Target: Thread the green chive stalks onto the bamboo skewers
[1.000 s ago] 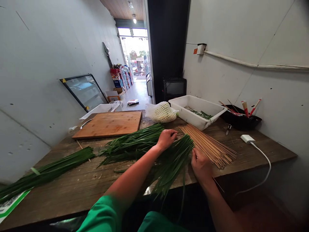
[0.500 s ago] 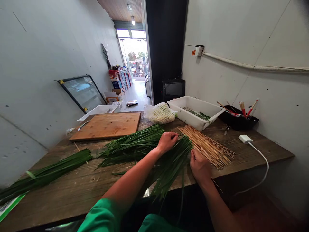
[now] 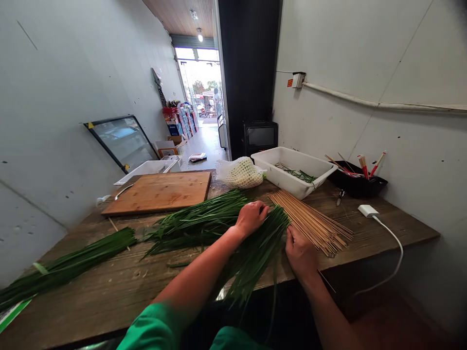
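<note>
Loose garlic chives [image 3: 255,248] lie fanned out in front of me, cut ends toward the upper right, leaf tips hanging over the table edge. My left hand [image 3: 251,216] is closed in a pinch at their upper left side; what lies between the fingertips is largely hidden, but chives are right there. Close to the cut ends on the right, the thumb and fingers of my right hand [image 3: 301,249] are pinched together. A thin bamboo skewer [image 3: 327,282] sticks out below that wrist, in line with the fingers. Many more skewers [image 3: 314,221] are spread just beyond the hand.
A second pile of chives [image 3: 200,218] and a tied bundle [image 3: 80,253] lie to the left. Behind are a cutting board [image 3: 164,192], a net-wrapped item [image 3: 241,172], a white tub [image 3: 292,165] and a black holder [image 3: 359,184]. A white charger [image 3: 368,211] trails its cable over the right edge.
The view has shifted slightly. Both hands keep almost the same pinched positions at the chives, and nothing has visibly been picked up or put down.
</note>
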The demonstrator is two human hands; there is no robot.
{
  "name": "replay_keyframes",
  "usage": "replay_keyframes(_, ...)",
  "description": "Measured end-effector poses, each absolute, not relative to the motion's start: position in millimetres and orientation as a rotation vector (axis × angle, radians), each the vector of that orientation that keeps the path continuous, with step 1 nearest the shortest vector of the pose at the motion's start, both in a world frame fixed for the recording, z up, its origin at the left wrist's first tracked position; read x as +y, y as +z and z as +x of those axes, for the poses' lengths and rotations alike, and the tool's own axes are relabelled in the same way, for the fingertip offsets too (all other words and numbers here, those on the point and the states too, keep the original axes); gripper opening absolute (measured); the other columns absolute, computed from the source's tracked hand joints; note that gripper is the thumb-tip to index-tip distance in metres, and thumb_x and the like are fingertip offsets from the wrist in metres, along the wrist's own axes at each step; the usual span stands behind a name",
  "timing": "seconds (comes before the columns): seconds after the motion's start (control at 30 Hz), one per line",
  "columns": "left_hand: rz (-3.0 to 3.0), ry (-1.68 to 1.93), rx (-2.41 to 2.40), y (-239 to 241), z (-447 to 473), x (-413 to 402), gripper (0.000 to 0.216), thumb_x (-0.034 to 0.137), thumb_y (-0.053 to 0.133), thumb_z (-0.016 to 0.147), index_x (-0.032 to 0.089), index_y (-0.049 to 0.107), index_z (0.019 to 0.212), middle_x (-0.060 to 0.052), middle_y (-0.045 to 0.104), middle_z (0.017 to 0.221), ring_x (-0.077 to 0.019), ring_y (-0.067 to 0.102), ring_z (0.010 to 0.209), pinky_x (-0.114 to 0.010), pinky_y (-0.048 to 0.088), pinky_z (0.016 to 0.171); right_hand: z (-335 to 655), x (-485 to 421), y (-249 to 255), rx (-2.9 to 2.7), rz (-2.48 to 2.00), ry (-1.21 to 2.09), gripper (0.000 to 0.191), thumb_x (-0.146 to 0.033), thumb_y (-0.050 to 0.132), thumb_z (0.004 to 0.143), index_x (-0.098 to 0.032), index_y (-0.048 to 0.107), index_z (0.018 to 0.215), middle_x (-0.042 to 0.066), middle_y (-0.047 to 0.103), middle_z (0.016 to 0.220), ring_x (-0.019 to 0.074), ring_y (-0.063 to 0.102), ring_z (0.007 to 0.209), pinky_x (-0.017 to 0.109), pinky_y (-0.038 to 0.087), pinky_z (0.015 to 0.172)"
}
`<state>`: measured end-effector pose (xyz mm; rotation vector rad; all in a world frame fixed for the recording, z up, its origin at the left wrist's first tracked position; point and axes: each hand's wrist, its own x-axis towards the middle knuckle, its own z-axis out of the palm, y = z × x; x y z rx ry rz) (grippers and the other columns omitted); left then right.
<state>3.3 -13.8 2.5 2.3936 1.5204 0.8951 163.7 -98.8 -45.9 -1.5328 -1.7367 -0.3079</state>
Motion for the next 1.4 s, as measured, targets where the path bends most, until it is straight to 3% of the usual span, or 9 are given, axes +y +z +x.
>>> replay_keyframes(0.23, 2.376, 0.844, 1.569, 3, 1, -11, 0.031, 0.038, 0.045, 0.089, 0.016, 0.066, 0.082, -0.007, 0.069, 0.081, -0.0178, 0.062, 0.077, -0.026, 0.041, 0.070, 163, -100, -43, -1.757, -1.548, -0.300, 0.035, -0.025, 0.034, 0.095, -0.014, 0.063, 0.080, 0.005, 0.065, 0.066, 0.0144, 0.058, 0.058, 0.025, 0.033, 0.057)
replay_keyframes(0.43, 2.347, 0.876, 1.323, 8, -2, -7, 0.036, 0.031, 0.040, 0.091, 0.015, 0.069, 0.079, -0.004, 0.067, 0.069, -0.0140, 0.059, 0.066, -0.023, 0.043, 0.067, 164, -99, -45, -1.748, -1.546, -0.318, 0.034, -0.024, 0.034, 0.095, -0.013, 0.064, 0.083, 0.006, 0.065, 0.067, 0.0147, 0.058, 0.059, 0.025, 0.034, 0.056)
replay_keyframes(0.53, 2.359, 0.826, 1.242, 9, -6, -5, 0.028, 0.022, 0.044, 0.087, 0.014, 0.069, 0.094, -0.006, 0.070, 0.088, -0.0151, 0.062, 0.080, -0.024, 0.045, 0.077, 164, -99, -46, -1.753, -1.550, -0.306, 0.034, -0.024, 0.034, 0.094, -0.014, 0.064, 0.082, 0.006, 0.065, 0.066, 0.0145, 0.057, 0.057, 0.026, 0.033, 0.056)
replay_keyframes(0.67, 2.398, 0.719, 1.235, 10, -14, -2, 0.036, 0.016, 0.048, 0.082, 0.012, 0.063, 0.114, -0.010, 0.067, 0.107, -0.0191, 0.060, 0.097, -0.028, 0.045, 0.088, 164, -98, -47, -1.752, -1.542, -0.292, 0.033, -0.023, 0.034, 0.094, -0.014, 0.064, 0.083, 0.006, 0.065, 0.067, 0.0148, 0.058, 0.060, 0.025, 0.034, 0.057)
replay_keyframes(0.8, 2.307, 0.743, 1.206, 8, -18, 2, 0.035, 0.015, 0.048, 0.080, 0.011, 0.064, 0.111, -0.008, 0.070, 0.096, -0.0180, 0.063, 0.089, -0.027, 0.048, 0.084, 163, -98, -47, -1.739, -1.539, -0.318, 0.033, -0.024, 0.035, 0.094, -0.014, 0.064, 0.081, 0.006, 0.065, 0.066, 0.0149, 0.057, 0.059, 0.026, 0.033, 0.056)
replay_keyframes(0.97, 2.048, 0.819, 1.136, 4, -18, 5, 0.028, 0.014, 0.046, 0.080, 0.009, 0.064, 0.101, -0.005, 0.071, 0.076, -0.0120, 0.063, 0.062, -0.021, 0.050, 0.062, 163, -99, -46, -1.747, -1.544, -0.293, 0.033, -0.023, 0.036, 0.094, -0.015, 0.063, 0.077, 0.006, 0.065, 0.066, 0.0146, 0.057, 0.059, 0.025, 0.033, 0.056)
replay_keyframes(1.13, 1.902, 0.859, 1.168, 8, -16, 2, 0.016, 0.019, 0.049, 0.080, 0.013, 0.064, 0.081, -0.003, 0.069, 0.070, -0.0111, 0.063, 0.057, -0.020, 0.049, 0.055, 163, -98, -47, -1.740, -1.524, -0.291, 0.032, -0.023, 0.035, 0.094, -0.014, 0.063, 0.081, 0.007, 0.066, 0.069, 0.0150, 0.059, 0.061, 0.026, 0.035, 0.058)
replay_keyframes(1.4, 1.969, 0.853, 1.241, 15, -13, -5, 0.020, 0.023, 0.052, 0.079, 0.013, 0.066, 0.071, -0.002, 0.068, 0.066, -0.0105, 0.059, 0.055, -0.020, 0.045, 0.054, 162, -99, -46, -1.761, -1.542, -0.283, 0.033, -0.024, 0.034, 0.094, -0.015, 0.063, 0.079, 0.005, 0.064, 0.066, 0.0138, 0.055, 0.056, 0.026, 0.031, 0.055)
